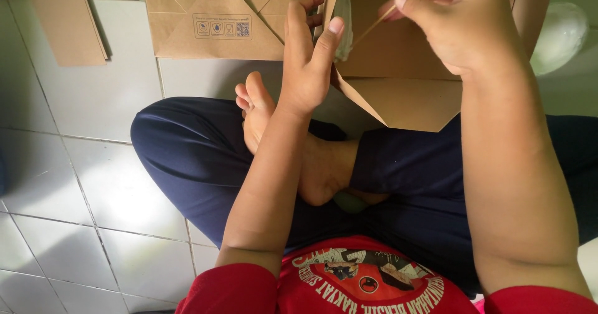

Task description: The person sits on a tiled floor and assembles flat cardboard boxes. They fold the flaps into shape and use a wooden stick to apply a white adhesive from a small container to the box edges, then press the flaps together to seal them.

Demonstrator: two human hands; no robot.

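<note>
A flat brown paper box (pixel 398 71), partly unfolded, is held up over the person's lap at the top of the view, its lower pointed corner hanging just above the crossed legs. A thin tan strip (pixel 374 24) runs slantwise across its inner face, from the upper right down to the left edge.

The right hand (pixel 451 21) comes in from above, its fingers pinched tight on the upper end of that strip, the wrist and forearm covering much of the box's right side. The left hand (pixel 308 58) stands upright against the box's left edge, fingers fairly close together and curled over the edge, thumb pressed to the near side, so it grips the box there. A pale, whitish piece (pixel 344 24) shows just behind the left fingertips, too unclear to identify.

Below the hands, a bare foot (pixel 299 146) rests on dark blue trousers (pixel 193 158), legs folded on the floor. A red shirt (pixel 367 280) with a printed design fills the lower edge.

On the white tiled floor (pixel 81 183) lies another flat brown paper box (pixel 215 18) to the left of the held one, just beside it, and a plain brown sheet (pixel 65 18) lies farther left, well apart. A pale rounded object (pixel 560 37) sits at the far right.
</note>
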